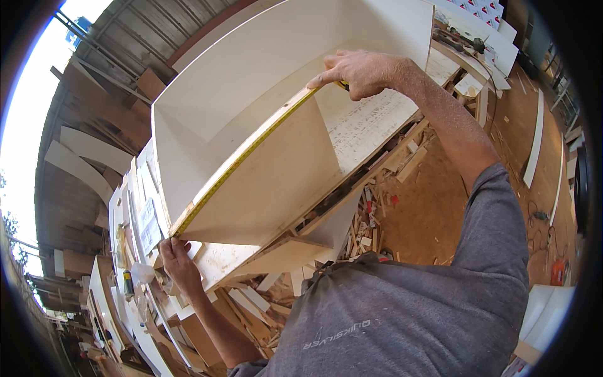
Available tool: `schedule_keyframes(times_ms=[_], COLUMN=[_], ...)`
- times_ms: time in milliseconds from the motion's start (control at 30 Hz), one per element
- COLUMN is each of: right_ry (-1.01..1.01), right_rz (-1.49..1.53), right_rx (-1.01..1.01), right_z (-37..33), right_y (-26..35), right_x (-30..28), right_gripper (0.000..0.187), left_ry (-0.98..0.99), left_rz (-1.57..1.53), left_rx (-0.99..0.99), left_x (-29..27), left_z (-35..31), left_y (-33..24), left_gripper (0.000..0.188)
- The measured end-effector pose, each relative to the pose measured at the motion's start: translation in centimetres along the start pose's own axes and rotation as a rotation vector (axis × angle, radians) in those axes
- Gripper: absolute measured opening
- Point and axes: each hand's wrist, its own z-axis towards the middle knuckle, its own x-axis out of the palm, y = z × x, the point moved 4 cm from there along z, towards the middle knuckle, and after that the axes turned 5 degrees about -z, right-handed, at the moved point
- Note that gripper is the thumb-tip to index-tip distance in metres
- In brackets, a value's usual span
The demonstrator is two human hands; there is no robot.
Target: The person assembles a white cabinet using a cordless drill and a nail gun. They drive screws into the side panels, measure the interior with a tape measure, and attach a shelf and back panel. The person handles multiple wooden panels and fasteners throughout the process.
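Note:
A yellow tape measure (242, 156) lies stretched along the long upper edge of a pale upright board (276, 176), part of a large white box-like cabinet (207, 88). At the board's near-left corner, my left hand (180, 262) pinches the end of the tape against the edge. My right hand (361, 72) is at the other end, closed around the tape's case, which is mostly hidden beneath the palm. Its index finger points along the edge and presses on the blade. The cabinet rests on a worn white work surface (370, 129).
Wood offcuts (408, 163) litter the ground beside the bench. Tools and a cable lie on the far-right end near a power tool (478, 45). Long white strips (535, 138) are on the brown floor at right. A white cup (143, 273) and more boards stand at left.

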Motion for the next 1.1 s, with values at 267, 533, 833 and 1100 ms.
schedule_keyframes(times_ms=[267, 533, 833, 1100], right_ry=[0.023, 0.031, 0.452, 0.917], right_rz=[0.008, 0.077, 0.789, 0.934], right_rx=[-0.02, -0.07, -0.111, -0.246], right_z=[-0.2, -1.0, -8.1, -6.2], right_y=[-0.5, 1.7, 8.7, 30.7], right_x=[-0.4, -1.9, 8.1, 22.3], right_gripper=[0.079, 0.077, 0.083, 0.087], left_ry=[-0.01, -0.054, 0.154, 0.282], left_rz=[-0.055, -0.105, -0.274, -0.313], left_rx=[0.005, 0.001, -0.046, 0.179], left_x=[0.5, -0.2, -2.3, -3.0], left_z=[-0.1, 0.0, 1.5, 3.2], left_y=[-0.3, 1.1, 3.5, 5.7], left_gripper=[0.023, 0.014, 0.023, 0.039])
